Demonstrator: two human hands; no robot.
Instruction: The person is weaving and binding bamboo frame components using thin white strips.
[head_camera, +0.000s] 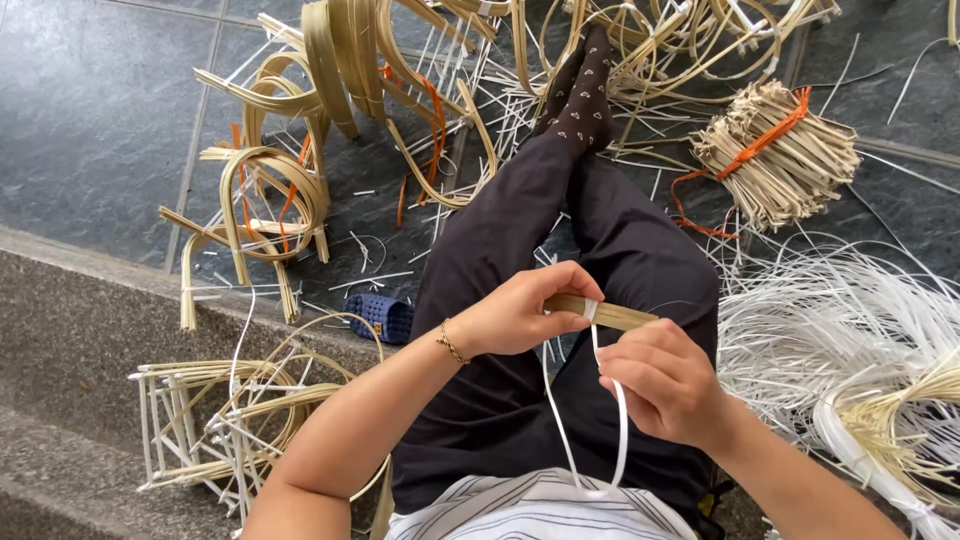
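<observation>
My left hand (520, 310) grips a flat tan bamboo strip bundle (620, 317) held across my lap, over dark trousers. A thin white plastic strap (590, 310) wraps once around that bundle and hangs down in a loop (600, 440) toward my striped shirt. My right hand (665, 385) sits just below the bundle's right end, fingers curled around the white strap. A gold bracelet is on my left wrist.
Bent bamboo strip loops tied with orange cord (270, 200) lie on the dark tiled floor at left. A tied bundle of short sticks (775, 155) sits upper right. White strap coils (850, 330) pile at right. A woven frame (220, 420) rests on the stone step; a blue sandal (385, 318) lies nearby.
</observation>
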